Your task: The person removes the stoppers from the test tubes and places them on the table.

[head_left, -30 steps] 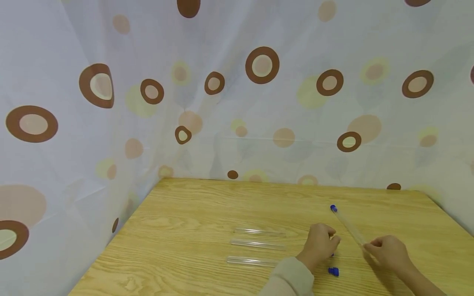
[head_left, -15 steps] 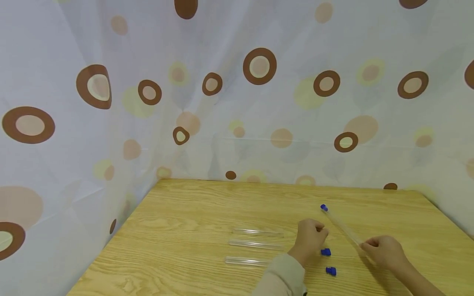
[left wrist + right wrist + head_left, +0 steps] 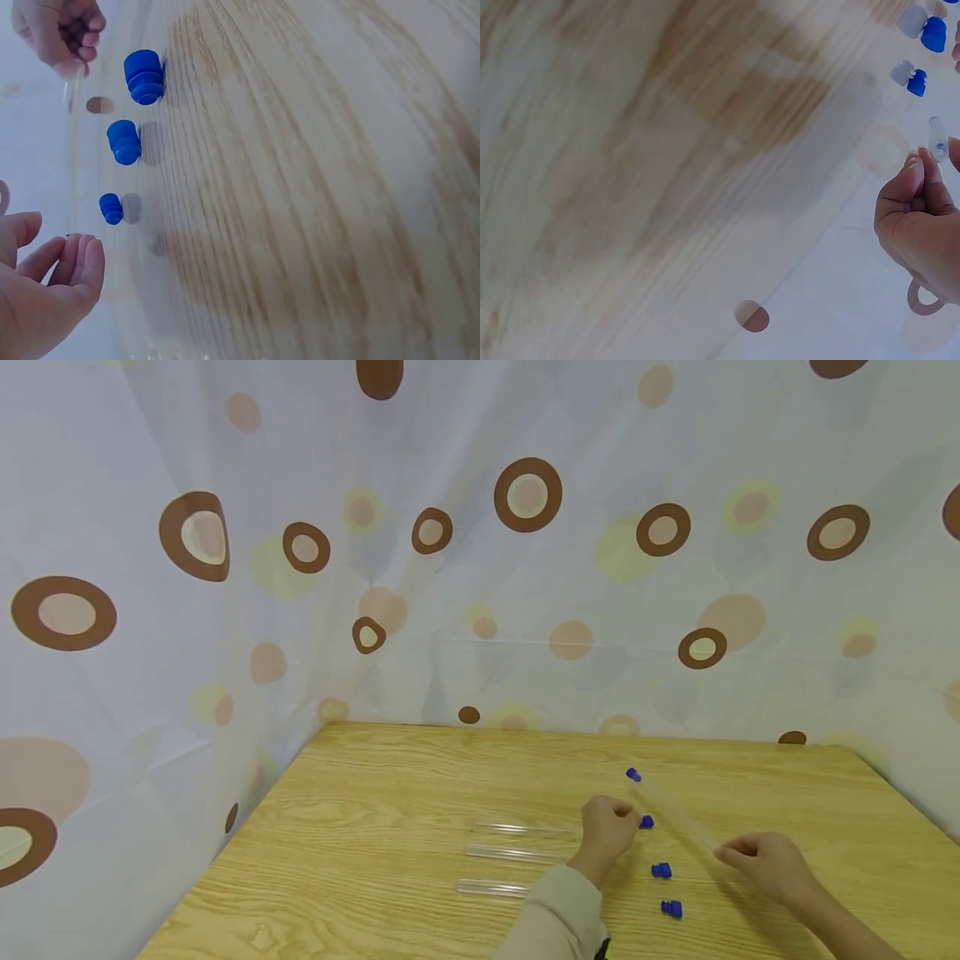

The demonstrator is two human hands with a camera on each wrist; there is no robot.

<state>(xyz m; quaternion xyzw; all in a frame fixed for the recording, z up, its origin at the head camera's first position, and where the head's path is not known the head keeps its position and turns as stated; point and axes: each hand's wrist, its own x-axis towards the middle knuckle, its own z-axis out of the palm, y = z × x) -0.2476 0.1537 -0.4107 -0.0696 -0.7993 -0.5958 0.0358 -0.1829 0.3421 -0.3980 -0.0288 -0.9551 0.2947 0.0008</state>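
My right hand (image 3: 776, 864) pinches the near end of a clear test tube (image 3: 684, 817) between thumb and fingers. The tube slants away to the left, with a blue stopper (image 3: 633, 774) at its far end. In the right wrist view, the tube (image 3: 937, 141) shows end-on at the fingertips. My left hand (image 3: 609, 831) is beside a loose blue stopper (image 3: 647, 822), fingers loosely bent and holding nothing. The left wrist view shows this hand (image 3: 56, 281) with a gap between thumb and fingers.
Two more blue stoppers (image 3: 662, 871) lie nearer on the wooden table (image 3: 360, 793). Three clear tubes (image 3: 517, 853) lie side by side left of my left hand, their right ends partly hidden by the arm. A patterned curtain (image 3: 465, 577) stands behind the table and to its left.
The tube with its stopper has shifted left with my right hand. My left hand has drawn back leftward, uncovering two of the loose stoppers.
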